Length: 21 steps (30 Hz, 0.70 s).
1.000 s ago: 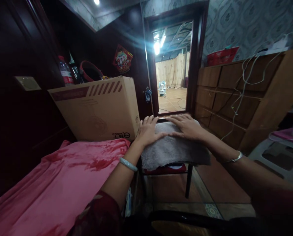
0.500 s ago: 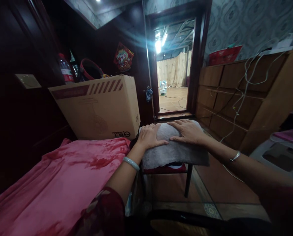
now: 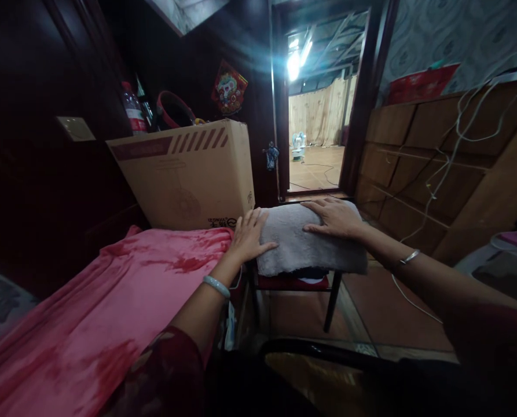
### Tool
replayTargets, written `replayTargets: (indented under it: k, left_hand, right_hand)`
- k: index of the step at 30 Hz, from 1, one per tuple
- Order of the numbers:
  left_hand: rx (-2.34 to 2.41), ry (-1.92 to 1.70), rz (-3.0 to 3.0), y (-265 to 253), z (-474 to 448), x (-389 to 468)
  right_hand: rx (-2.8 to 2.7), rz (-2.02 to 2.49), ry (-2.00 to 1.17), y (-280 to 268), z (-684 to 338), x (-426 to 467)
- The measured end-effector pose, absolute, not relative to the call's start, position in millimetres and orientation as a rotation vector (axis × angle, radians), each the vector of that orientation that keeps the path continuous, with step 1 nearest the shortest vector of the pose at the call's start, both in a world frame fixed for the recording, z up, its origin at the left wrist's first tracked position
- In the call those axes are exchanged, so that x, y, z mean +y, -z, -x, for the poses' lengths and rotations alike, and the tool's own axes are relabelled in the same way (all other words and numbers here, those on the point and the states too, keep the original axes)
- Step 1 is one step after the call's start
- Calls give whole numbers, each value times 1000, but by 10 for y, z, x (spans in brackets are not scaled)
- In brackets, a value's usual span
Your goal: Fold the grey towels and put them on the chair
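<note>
A grey fluffy cloth [image 3: 295, 246] lies over the seat of a chair with dark metal legs [image 3: 333, 304]. At the cloth's left edge rests my left hand [image 3: 250, 236], fingers spread and thumb pointing right across the pile. My right hand [image 3: 334, 218] lies flat on the upper right part of the cloth, its fingers pointing left. Neither hand grips anything. Below the front edge of the cloth, the red seat [image 3: 293, 282] and something dark and white show in part.
To the left is a bed with a pink blanket [image 3: 154, 289]. A large cardboard box [image 3: 184, 179] stands behind it, with a bottle [image 3: 134, 110] on top. Wooden drawers [image 3: 432, 168] with hanging white cables stand at the right. Beyond is an open doorway [image 3: 316, 116].
My left hand has slid left to the cloth's edge, away from my right hand. The right hand stays on the cloth. The view has turned slightly left and down.
</note>
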<state>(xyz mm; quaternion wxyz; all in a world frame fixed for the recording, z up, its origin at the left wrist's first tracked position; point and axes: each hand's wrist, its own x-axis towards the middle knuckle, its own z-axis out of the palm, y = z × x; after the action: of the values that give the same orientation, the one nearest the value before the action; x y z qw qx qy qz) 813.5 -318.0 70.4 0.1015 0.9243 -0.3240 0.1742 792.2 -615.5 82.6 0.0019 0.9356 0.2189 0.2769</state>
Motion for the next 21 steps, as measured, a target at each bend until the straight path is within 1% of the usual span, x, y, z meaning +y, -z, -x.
replayTargets:
  k: [5, 10, 13, 16, 18, 21]
  left_hand:
    - [-723, -352, -2726, -353, -8014, -2438]
    - [-405, -227, -2887, 137, -7666, -1288]
    - [-184, -188, -2994, 368, -7242, -579]
    - [64, -106, -3071, 495, -6698, -36]
    - [218, -24, -3109, 535, -6323, 193]
    - [423, 87, -3152, 581, -5813, 352]
  right_hand:
    - [671, -2942, -877, -806, -7926, -6171]
    - [675, -2951, -862, -809, -7914, -6164]
    - [667, -2978, -821, -820, -7906, -6157]
    - [694, -3008, -782, -797, -7945, -6205]
    - [748, -3016, -800, -747, -8013, -6276]
    - [880, -2980, -939, -647, -8147, -6369]
